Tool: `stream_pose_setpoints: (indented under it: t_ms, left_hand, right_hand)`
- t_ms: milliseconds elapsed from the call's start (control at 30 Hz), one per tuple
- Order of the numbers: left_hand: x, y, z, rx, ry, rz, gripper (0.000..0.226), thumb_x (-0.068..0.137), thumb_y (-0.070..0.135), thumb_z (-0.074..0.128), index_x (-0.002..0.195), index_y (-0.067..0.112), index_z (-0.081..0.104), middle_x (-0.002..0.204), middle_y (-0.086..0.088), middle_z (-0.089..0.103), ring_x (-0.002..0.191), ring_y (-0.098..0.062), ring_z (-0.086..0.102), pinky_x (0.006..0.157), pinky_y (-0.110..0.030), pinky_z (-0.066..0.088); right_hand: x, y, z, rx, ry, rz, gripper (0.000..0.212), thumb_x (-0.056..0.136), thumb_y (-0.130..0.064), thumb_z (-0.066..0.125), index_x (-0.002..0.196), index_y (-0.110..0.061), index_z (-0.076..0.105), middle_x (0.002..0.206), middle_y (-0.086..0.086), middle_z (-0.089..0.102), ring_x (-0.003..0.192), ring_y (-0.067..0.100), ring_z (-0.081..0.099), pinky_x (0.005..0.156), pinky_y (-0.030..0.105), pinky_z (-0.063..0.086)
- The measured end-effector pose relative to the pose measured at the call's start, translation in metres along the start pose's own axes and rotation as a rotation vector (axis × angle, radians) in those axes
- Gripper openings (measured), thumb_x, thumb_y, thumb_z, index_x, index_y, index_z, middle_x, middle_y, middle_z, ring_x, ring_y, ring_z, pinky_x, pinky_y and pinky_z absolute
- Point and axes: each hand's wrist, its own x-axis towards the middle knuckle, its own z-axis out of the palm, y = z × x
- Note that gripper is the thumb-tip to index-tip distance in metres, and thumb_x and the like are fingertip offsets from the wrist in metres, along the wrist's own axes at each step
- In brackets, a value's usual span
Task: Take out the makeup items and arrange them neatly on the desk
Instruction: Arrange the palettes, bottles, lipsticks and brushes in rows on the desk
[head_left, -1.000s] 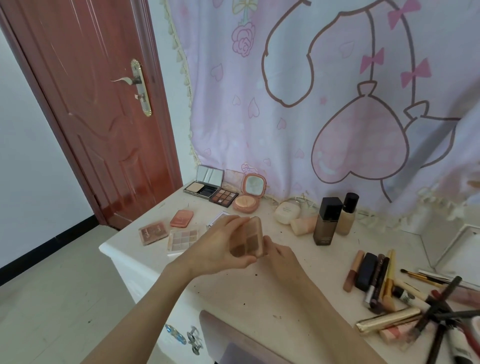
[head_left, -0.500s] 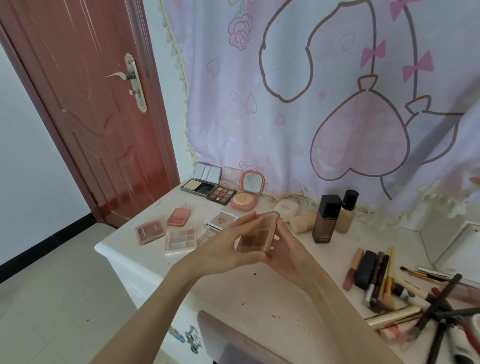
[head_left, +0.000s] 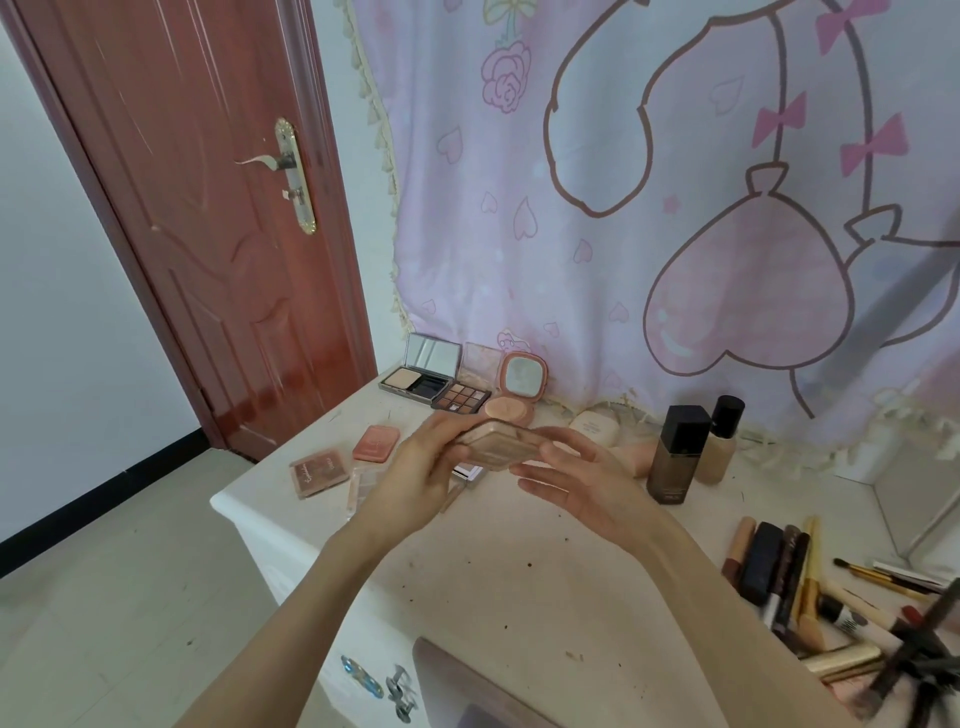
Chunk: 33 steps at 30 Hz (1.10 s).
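at the far left stands a reddish-brown wooden door (head_left: 208, 234) with a brass handle plate. on the white desk top (head_left: 519, 571), toward its left end, lie a flat brownish-pink palette (head_left: 318, 472) and, just beyond it, a coral square compact (head_left: 376, 443). farther back against the curtain sit an open silver powder case with a mirror lid (head_left: 422, 370), a dark eyeshadow palette of small squares (head_left: 461, 399) and an open round peach compact with a mirror (head_left: 514, 396).

the left hand (head_left: 415, 483) grips the left end of a translucent beige rectangular palette (head_left: 501, 446), thumb and fingers curled round it, holding it above the desk and tilted nearly flat. the right hand (head_left: 587, 483) has relaxed, spread fingers; its fingertips meet the palette's right edge without curling round it.

to the right stand a tall brown foundation bottle with a black square cap (head_left: 675, 454) and a beige bottle with a black round cap (head_left: 719, 441), just beside each other. at the near right lies a cluster of lipsticks, pencils and brushes (head_left: 789, 582). a pink curtain with heart drawings (head_left: 649, 208) hangs behind.
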Motion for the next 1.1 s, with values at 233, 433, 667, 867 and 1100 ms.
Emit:
stream_pose_setpoints:
  t_ms: [233,433,667,867,1100]
  left_hand:
    - [0.001,-0.008,-0.001,-0.082,0.098,-0.125,0.026,0.091,-0.001,0.050,0.114,0.002,0.062,0.108,-0.011,0.062,0.100,-0.015,0.056,0.083,0.000,0.031]
    - [0.007,-0.019,0.003,-0.184,0.076,-0.388,0.043,0.089,0.024,0.058,0.131,0.026,0.051,0.133,-0.005,0.050,0.126,-0.011,0.044,0.099,-0.015,0.033]
    - [0.020,-0.037,-0.009,-0.534,0.207,-0.552,0.068,0.071,0.044,0.070,0.132,0.027,0.048,0.104,0.026,0.065,0.102,0.011,0.055,0.094,-0.019,0.041]
    - [0.042,-0.058,-0.024,-0.772,0.293,-0.603,0.080,0.070,0.040,0.067,0.139,0.014,0.037,0.122,-0.004,0.060,0.111,-0.014,0.058,0.085,-0.024,0.046]
    - [0.076,-0.089,-0.034,-0.950,0.261,-0.529,0.039,0.087,0.031,0.055,0.104,-0.004,0.056,0.103,-0.020,0.058,0.101,-0.030,0.058,0.098,-0.035,0.047]
  right_hand:
    - [0.011,-0.001,0.019,-0.253,-0.103,0.018,0.040,0.079,-0.015,0.064,0.116,0.000,0.061,0.119,0.017,0.063,0.109,0.027,0.061,0.094,0.034,0.050]
    - [0.025,0.009,0.034,-0.351,0.051,-0.066,0.020,0.083,-0.010,0.067,0.103,-0.010,0.071,0.105,0.004,0.072,0.106,0.017,0.064,0.094,0.029,0.050]
    - [0.051,0.001,0.055,-0.679,0.087,-0.151,0.023,0.079,-0.020,0.072,0.102,-0.019,0.073,0.095,-0.009,0.069,0.093,0.008,0.065,0.097,0.032,0.048]
    - [0.089,-0.020,0.068,-0.730,-0.142,0.043,0.025,0.084,-0.033,0.065,0.106,-0.022,0.069,0.093,-0.005,0.062,0.084,0.010,0.056,0.083,0.027,0.050]
    - [0.153,-0.030,0.081,-0.949,-0.109,0.053,0.040,0.054,-0.060,0.069,0.084,-0.034,0.072,0.089,0.000,0.071,0.087,0.013,0.063,0.098,0.043,0.046]
